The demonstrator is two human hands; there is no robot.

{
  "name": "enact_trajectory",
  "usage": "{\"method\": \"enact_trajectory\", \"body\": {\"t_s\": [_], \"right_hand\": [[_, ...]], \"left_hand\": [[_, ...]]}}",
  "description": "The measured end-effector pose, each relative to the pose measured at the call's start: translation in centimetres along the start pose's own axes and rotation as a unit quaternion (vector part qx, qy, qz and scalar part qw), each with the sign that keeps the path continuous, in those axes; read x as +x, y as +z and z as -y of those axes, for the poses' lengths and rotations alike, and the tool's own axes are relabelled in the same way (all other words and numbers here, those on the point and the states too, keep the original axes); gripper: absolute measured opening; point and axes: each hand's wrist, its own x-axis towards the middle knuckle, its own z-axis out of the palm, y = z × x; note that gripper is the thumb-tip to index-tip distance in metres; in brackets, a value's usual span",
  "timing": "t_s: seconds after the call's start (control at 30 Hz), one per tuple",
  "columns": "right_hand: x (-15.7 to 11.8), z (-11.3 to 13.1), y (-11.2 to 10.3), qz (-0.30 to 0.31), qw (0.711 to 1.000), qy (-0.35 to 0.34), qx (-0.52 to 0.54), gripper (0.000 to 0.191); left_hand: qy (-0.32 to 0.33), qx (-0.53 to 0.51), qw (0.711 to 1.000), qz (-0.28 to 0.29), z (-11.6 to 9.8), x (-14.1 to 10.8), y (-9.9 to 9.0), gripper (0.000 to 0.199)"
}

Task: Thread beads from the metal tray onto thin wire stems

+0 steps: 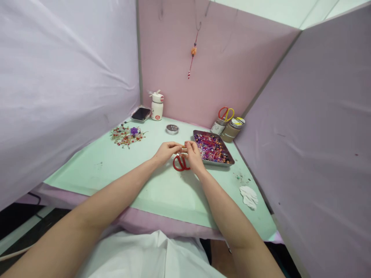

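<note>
My left hand (pixel 167 151) and my right hand (pixel 193 155) meet above the middle of the table, fingertips pinched close together. Between them shows a small orange piece (pixel 183 146) that looks like a bead; its details are too small to make out. Just below the fingers lie red-handled scissors (pixel 179 163), their blades hidden by the hands. To the right of my right hand sits a metal tray (pixel 223 165) full of loose purple, red and orange beads (pixel 210 146).
Beaded strands (pixel 124 137) with a purple cluster (pixel 133 131) lie at left. Behind stand a phone (pixel 141 114), a white bottle (pixel 157 108), a round dish (pixel 172 129) and two jars (pixel 231 131). A beaded cord (pixel 193 51) hangs from a hook. White crumpled cloth (pixel 248 197) lies right.
</note>
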Motion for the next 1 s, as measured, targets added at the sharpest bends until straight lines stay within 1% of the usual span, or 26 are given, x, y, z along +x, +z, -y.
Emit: {"method": "enact_trajectory", "body": {"t_s": [0.07, 0.1, 0.23, 0.37, 0.47, 0.53, 0.63, 0.73, 0.83, 1.0], "right_hand": [[0.00, 0.18, -0.22, -0.001, 0.999, 0.012, -0.029, 0.033], [-0.03, 0.30, -0.30, -0.007, 0.999, 0.005, -0.052, 0.030], [-0.27, 0.66, -0.39, -0.030, 0.986, -0.077, -0.146, 0.018], [-0.52, 0.66, -0.39, -0.025, 0.966, -0.128, -0.221, 0.009], [-0.53, 0.52, -0.53, -0.033, 0.946, -0.161, -0.279, 0.011], [-0.45, 0.34, -0.64, -0.038, 0.937, -0.169, -0.302, 0.012], [-0.28, -0.01, -0.71, -0.038, 0.933, -0.168, -0.315, 0.013], [-0.17, -0.26, -0.66, -0.016, 0.934, -0.172, -0.312, 0.015], [-0.14, -0.26, -0.60, 0.000, 0.943, -0.162, -0.290, 0.016], [-0.13, -0.02, -0.48, -0.012, 0.963, -0.130, -0.236, 0.014]], "left_hand": [[-0.002, 0.016, 1.000, -0.004, 0.08, 0.08, -0.02, 0.030], [-0.002, 0.021, 1.000, -0.007, 0.15, 0.11, -0.04, 0.029], [-0.016, 0.003, 1.000, -0.008, 0.34, 0.13, -0.04, 0.027], [-0.027, -0.007, 1.000, 0.003, 0.18, -0.12, 0.07, 0.027], [-0.033, -0.013, 0.999, 0.006, 0.00, -0.28, 0.10, 0.029], [-0.040, -0.018, 0.999, 0.004, -0.06, -0.30, 0.11, 0.030], [-0.049, -0.030, 0.998, -0.008, -0.07, -0.23, 0.15, 0.030], [-0.062, -0.061, 0.996, -0.024, -0.07, -0.12, 0.20, 0.027], [-0.080, -0.112, 0.990, -0.030, -0.08, -0.06, 0.20, 0.025], [-0.092, -0.154, 0.983, -0.028, 0.00, 0.02, 0.06, 0.024]]}}
